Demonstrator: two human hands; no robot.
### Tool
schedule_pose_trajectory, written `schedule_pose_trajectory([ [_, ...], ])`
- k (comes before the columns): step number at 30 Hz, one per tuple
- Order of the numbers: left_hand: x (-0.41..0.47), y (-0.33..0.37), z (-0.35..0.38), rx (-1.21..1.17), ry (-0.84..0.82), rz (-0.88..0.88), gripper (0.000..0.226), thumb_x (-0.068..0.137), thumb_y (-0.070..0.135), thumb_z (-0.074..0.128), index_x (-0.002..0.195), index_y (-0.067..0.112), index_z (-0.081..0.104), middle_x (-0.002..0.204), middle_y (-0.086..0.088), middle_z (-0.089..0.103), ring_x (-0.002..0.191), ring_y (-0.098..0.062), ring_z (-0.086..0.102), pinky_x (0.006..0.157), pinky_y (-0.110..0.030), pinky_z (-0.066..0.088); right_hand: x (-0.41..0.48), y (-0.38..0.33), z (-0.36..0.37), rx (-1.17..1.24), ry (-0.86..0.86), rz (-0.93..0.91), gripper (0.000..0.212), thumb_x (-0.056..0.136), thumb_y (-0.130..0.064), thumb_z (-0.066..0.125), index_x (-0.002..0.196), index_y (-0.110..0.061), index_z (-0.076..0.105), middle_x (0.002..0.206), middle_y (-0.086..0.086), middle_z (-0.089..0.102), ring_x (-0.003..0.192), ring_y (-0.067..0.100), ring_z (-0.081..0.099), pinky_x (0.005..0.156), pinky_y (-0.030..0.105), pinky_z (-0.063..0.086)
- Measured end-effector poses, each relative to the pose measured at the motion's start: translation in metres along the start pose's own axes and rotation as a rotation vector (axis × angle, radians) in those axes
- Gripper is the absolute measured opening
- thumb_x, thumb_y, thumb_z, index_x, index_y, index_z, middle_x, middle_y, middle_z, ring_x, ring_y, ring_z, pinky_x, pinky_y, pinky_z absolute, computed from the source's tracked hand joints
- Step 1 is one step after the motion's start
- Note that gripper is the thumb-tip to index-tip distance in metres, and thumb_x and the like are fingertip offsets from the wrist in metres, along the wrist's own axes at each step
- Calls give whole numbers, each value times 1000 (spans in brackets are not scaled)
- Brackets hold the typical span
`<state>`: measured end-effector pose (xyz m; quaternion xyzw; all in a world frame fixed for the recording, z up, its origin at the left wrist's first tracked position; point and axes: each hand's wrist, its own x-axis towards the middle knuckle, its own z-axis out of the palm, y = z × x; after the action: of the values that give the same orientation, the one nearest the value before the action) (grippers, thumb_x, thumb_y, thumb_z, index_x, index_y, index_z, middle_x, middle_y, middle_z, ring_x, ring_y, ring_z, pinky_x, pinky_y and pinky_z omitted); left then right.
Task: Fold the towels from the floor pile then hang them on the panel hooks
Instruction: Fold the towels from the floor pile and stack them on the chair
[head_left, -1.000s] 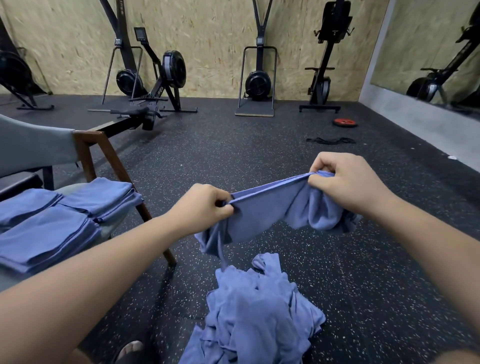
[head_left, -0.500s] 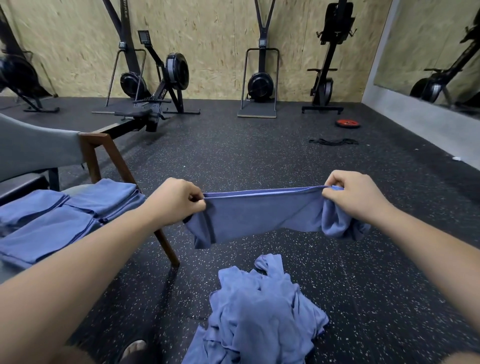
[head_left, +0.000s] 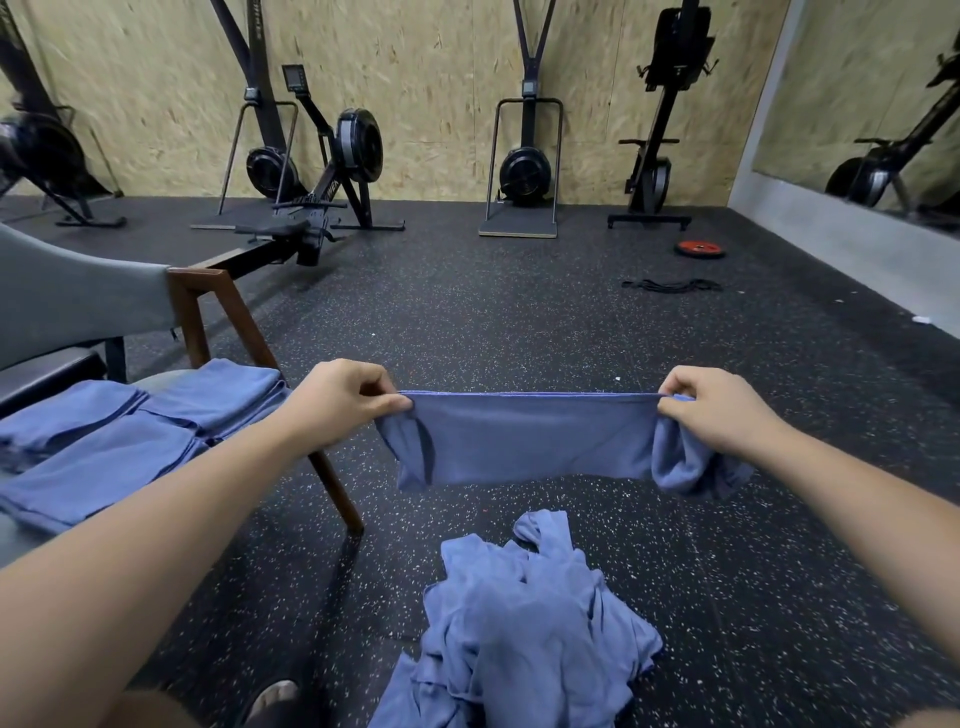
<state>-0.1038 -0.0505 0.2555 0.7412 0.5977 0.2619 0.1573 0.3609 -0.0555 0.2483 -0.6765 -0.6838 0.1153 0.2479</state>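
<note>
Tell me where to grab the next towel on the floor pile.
Pinch the raised fold at the far end of the floor pile, coming from above. It juts clear of the crumpled heap, so it can be lifted without digging into tangled layers. Whether it is a single towel cannot be told.

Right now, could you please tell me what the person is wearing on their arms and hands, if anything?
Nothing shows on either. The left hand and the right hand are bare, with no gloves, rings or watch in view. The left forearm and the right forearm are bare too, with no sleeve inside the frame.
</note>
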Motion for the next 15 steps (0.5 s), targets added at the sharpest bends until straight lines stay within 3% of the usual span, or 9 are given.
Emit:
schedule_pose_trajectory([
  [2,-1,-2,-1,-137,-21,-7,14,92,40,83,90,28,77,80,2,78,74,-40,69,70,-49,59,1,3,2,6,-5,14,14,90,-22,70,79,-28,68,81,-8,73,83,12,66,66,28,44],
  [4,-3,-1,-3,-246,-23,-11,11,93,32,83,96,25,76,84,-2,80,74,-30,67,76,-43,56,2,6,3,32,-8,26,11,92,-25,73,82,-29,70,84,-8,73,85,12,66,69,31,44],
  [7,-6,9,-3,-337,26,-58,20,91,33,86,104,27,72,83,-4,79,72,-12,63,72,-35,52,1,7,7,77,-35,27,10,90,-32,81,89,-31,71,82,-7,69,82,14,64,68,32,44],
  [11,-7,25,5,-309,16,-79,15,88,34,89,95,25,79,79,4,80,65,-7,63,66,-29,50,-5,-4,19,98,-95,-22,16,86,-36,87,91,-31,72,67,-10,55,64,9,51,62,31,38],
  [15,-8,43,19,-171,-93,-77,6,90,28,86,86,25,82,80,10,80,75,-3,70,79,-32,57,-13,-23,32,111,-158,-62,17,86,-35,88,92,-29,73,67,-10,53,64,9,49,61,30,37],
])
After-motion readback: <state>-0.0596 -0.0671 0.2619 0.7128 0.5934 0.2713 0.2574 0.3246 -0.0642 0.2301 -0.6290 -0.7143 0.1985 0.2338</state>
